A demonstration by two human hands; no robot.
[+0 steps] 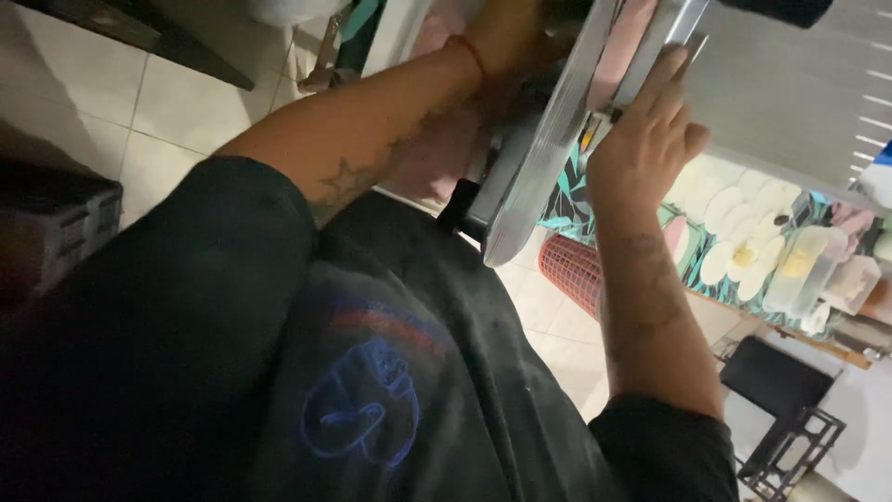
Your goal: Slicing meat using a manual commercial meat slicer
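Note:
A metal slicing machine (544, 172) with a long shiny plate fills the top middle, seen at a tilt. Pink material (624, 48) lies against it near the top. My right hand (650, 130) rests flat on the machine's metal edge, fingers stretched out and together. My left arm, with a star tattoo and a red wrist cord, reaches up to the machine's far side. My left hand (506, 28) is at the top edge, blurred and partly hidden behind the plate, so its grip is unclear. My black shirt covers the lower left.
A table with a leaf-patterned cloth (567, 200) stands at the right and carries several pale round slices (743, 223) and clear plastic tubs (806, 265). A red mesh basket (571, 270) sits below it on the tiled floor. A black stool (780, 390) stands lower right.

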